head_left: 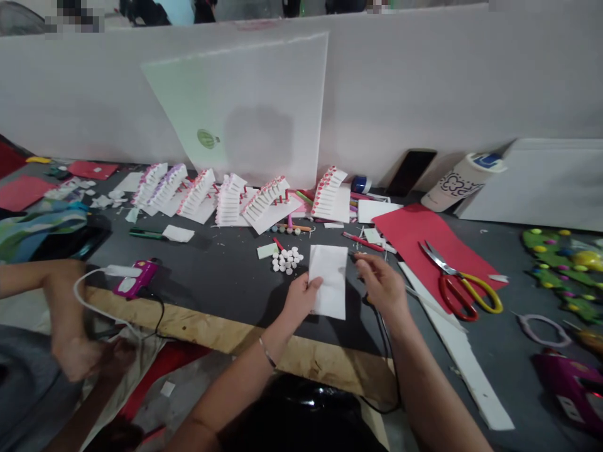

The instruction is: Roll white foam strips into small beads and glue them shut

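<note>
White card (332, 282) is pinched at its left edge by the left hand (300, 296); the right hand (380, 281) grips 1 dark-tipped tool (352, 255) near its upper right corner.

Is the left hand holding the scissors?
No, the left hand holds a white card, while the scissors lie partly on the red sheet.

A white card (332, 276) points lengthwise toward 12 o'clock. A dark tool tip (352, 255) shows near its 1 o'clock corner.
</note>
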A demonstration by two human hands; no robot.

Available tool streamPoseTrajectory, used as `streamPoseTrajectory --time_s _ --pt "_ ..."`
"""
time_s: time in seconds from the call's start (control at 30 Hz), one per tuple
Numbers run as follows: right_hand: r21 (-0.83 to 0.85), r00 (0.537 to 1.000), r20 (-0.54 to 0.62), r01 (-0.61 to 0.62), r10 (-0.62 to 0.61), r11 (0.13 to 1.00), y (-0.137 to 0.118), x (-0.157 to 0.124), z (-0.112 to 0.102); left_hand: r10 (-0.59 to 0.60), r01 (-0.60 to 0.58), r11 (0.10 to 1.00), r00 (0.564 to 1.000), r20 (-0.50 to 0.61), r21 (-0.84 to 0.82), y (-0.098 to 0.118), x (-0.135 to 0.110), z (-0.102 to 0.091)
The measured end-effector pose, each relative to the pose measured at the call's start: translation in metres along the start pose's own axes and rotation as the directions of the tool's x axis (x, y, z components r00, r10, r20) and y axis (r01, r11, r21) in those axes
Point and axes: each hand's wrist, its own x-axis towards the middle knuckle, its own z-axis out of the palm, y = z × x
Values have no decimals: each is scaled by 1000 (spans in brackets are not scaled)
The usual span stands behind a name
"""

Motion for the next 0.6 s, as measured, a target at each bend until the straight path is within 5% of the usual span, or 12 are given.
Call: streamPoseTrajectory --time_s 0.1,0.23,0.3,0.4,0.5,0.6 --pt "-372 978 -208 -68 -12 926 35 6 -60 51 -52 999 991 -128 -6 -4 11 -1" --pt "-602 960 -244 -258 134 756 70 -10 -117 10 -21 974 999 -50 -227 -1 30 8" --pt "-554 980 -107 -200 170 808 70 -27 -113 -15 17 954 1000 11 -300 2 40 14" --pt "-478 989 141 31 42 878 61 -54 -83 -49 76 927 995 82 -367 7 52 17" --pt "-475 995 102 40 9 879 54 -66 -59 -89 135 884 988 124 -447 10 56 13" --pt "-477 996 58 -33 69 878 53 -66 -58 -124 201 814 977 174 -545 11 53 7"
